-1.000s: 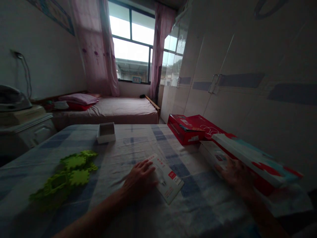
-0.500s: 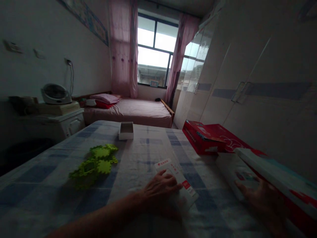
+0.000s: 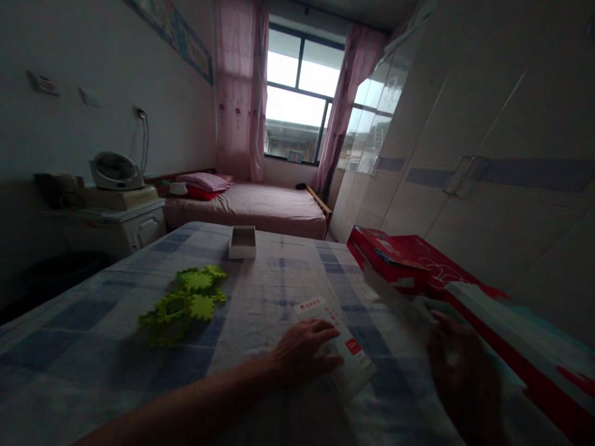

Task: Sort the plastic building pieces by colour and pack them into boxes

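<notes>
My left hand (image 3: 309, 350) lies on a flat white packet (image 3: 354, 362) with red print, its fingers apart and the thumb to the side. The packet rests on the checked tablecloth. At the right, my right hand (image 3: 458, 359) is closed on the edge of another flat whitish packet (image 3: 395, 303), smeared by motion and held beside the red boxes. Its print cannot be read. Farther left lies a loose pile of yellow-green gear-shaped pieces (image 3: 199, 303).
A small open white box (image 3: 242, 243) stands near the table's far edge. Red boxes (image 3: 388, 260) and a long white-and-red package (image 3: 515, 341) line the right side. Beyond are a bed (image 3: 264, 207), a wardrobe (image 3: 432, 136) and a fan (image 3: 116, 170) on a cabinet.
My right hand has moved left and drawn the whitish packet away from the long package. My left hand stays on its packet, fingers slightly shifted. The whole view has swung a little left.
</notes>
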A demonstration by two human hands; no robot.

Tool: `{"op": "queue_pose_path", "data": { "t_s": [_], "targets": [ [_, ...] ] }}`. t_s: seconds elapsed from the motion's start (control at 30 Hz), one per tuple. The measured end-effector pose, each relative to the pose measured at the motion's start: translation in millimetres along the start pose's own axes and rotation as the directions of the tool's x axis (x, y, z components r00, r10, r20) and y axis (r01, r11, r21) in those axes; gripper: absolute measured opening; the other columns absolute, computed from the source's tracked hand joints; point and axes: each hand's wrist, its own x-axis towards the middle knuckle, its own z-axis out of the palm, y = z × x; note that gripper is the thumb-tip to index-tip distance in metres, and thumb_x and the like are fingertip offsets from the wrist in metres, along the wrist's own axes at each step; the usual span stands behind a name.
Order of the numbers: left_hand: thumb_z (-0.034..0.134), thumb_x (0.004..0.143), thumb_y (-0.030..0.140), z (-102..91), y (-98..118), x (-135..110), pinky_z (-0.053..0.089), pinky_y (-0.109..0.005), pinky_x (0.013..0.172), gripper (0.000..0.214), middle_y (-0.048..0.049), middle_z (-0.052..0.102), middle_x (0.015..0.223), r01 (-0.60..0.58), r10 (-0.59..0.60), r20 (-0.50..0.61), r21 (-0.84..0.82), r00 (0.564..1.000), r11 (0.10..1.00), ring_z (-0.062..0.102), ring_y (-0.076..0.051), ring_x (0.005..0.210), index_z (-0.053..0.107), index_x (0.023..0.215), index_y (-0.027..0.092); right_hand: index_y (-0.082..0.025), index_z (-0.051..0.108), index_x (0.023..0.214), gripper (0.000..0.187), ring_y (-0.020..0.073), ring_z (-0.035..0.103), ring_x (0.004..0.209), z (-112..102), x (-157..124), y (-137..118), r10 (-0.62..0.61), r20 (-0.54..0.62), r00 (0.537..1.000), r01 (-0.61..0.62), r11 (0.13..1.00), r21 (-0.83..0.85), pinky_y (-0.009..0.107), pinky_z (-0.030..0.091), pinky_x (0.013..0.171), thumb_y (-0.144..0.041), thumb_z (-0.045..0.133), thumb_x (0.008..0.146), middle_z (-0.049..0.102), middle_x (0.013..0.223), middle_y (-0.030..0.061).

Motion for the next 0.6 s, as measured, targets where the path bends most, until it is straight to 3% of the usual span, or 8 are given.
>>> {"op": "queue_pose_path", "data": {
  "t_s": [0.07, 0.13, 0.23, 0.33, 0.43, 0.5, 0.6],
  "targets": [
    [0.049, 0.081, 0.052, -2.5, 1.1, 0.7, 0.047, -0.034, 0.083, 0.052, -0.0116, 0.058, 0.118, 0.093, -0.112, -0.061, -0.260, 0.992, 0.961, 0.057, -0.023, 0.100, 0.054, 0.119, 0.018, -0.019, 0.057, 0.104, 0.023, 0.0194, 0.057, 0.081, 8.9, -0.6, -34.8, -0.220, 0.034, 0.975, 0.219, 0.975, 0.046, 0.031, 0.044, 0.072, -0.020, 0.041, 0.086, 0.062, 0.089, 0.0082],
    [0.044, 0.081, 0.058, -4.0, 0.9, 1.1, 0.050, -0.031, 0.073, 0.055, -0.0123, 0.062, 0.106, 0.150, -0.214, -0.065, -0.518, 0.975, 0.842, 0.060, -0.021, 0.089, 0.058, 0.112, 0.014, -0.021, 0.058, 0.100, 0.023, 0.0161, 0.057, 0.079, 17.8, -3.7, -67.1, -0.376, 0.042, 0.926, 0.366, 0.918, 0.152, 0.029, 0.042, 0.073, -0.013, 0.041, 0.087, 0.063, 0.085, 0.0046],
    [0.045, 0.081, 0.058, -3.0, -2.6, 0.6, 0.050, -0.029, 0.065, 0.053, -0.0090, 0.064, 0.083, 0.247, -0.402, -0.019, -0.762, 0.915, 0.598, 0.061, -0.018, 0.073, 0.063, 0.094, 0.010, -0.020, 0.058, 0.102, 0.024, 0.0137, 0.057, 0.081, 28.1, -9.7, -102.6, -0.492, 0.034, 0.870, 0.451, 0.821, 0.349, 0.029, 0.041, 0.079, -0.010, 0.040, 0.088, 0.064, 0.085, 0.0030],
    [0.056, 0.075, 0.055, -6.2, -8.4, 0.9, 0.049, -0.028, 0.062, 0.049, -0.0070, 0.063, 0.074, 0.243, -0.509, 0.000, -0.879, 0.861, 0.411, 0.060, -0.017, 0.067, 0.063, 0.090, 0.009, -0.019, 0.055, 0.110, 0.026, 0.0147, 0.058, 0.089, 35.0, -16.4, -113.9, -0.545, 0.061, 0.836, 0.481, 0.782, 0.397, 0.031, 0.041, 0.084, -0.016, 0.041, 0.088, 0.064, 0.094, 0.0047],
    [0.063, 0.068, 0.054, -27.8, -16.6, 6.1, 0.049, -0.028, 0.059, 0.051, -0.0078, 0.065, 0.076, 0.169, -0.565, -0.117, -0.887, 0.817, 0.429, 0.062, -0.018, 0.067, 0.062, 0.092, 0.009, -0.014, 0.046, 0.127, 0.049, 0.0241, 0.052, 0.111, 44.8, -29.9, -99.8, -0.510, 0.143, 0.848, 0.463, 0.845, 0.267, 0.037, 0.042, 0.088, -0.037, 0.051, 0.083, 0.057, 0.119, 0.0136],
    [0.067, 0.063, 0.053, -53.7, -26.7, 12.5, 0.048, -0.026, 0.055, 0.052, -0.0079, 0.066, 0.076, 0.167, -0.639, -0.241, -0.844, 0.730, 0.509, 0.062, -0.018, 0.066, 0.060, 0.092, 0.010, -0.011, 0.040, 0.133, 0.072, 0.0313, 0.050, 0.115, 55.2, -44.6, -81.3, -0.485, 0.214, 0.848, 0.456, 0.874, 0.169, 0.041, 0.046, 0.084, -0.053, 0.054, 0.076, 0.052, 0.127, 0.0184],
    [0.068, 0.062, 0.047, -101.1, -52.5, 24.3, 0.049, -0.026, 0.053, 0.044, -0.0064, 0.065, 0.070, 0.235, -0.710, -0.332, -0.786, 0.621, 0.572, 0.062, -0.017, 0.062, 0.058, 0.086, 0.011, -0.016, 0.043, 0.133, 0.078, 0.0346, 0.057, 0.105, 72.1, -67.9, -53.6, -0.493, 0.315, 0.811, 0.487, 0.867, 0.102, 0.041, 0.051, 0.072, -0.063, 0.052, 0.071, 0.057, 0.122, 0.0186]
  ]
}}
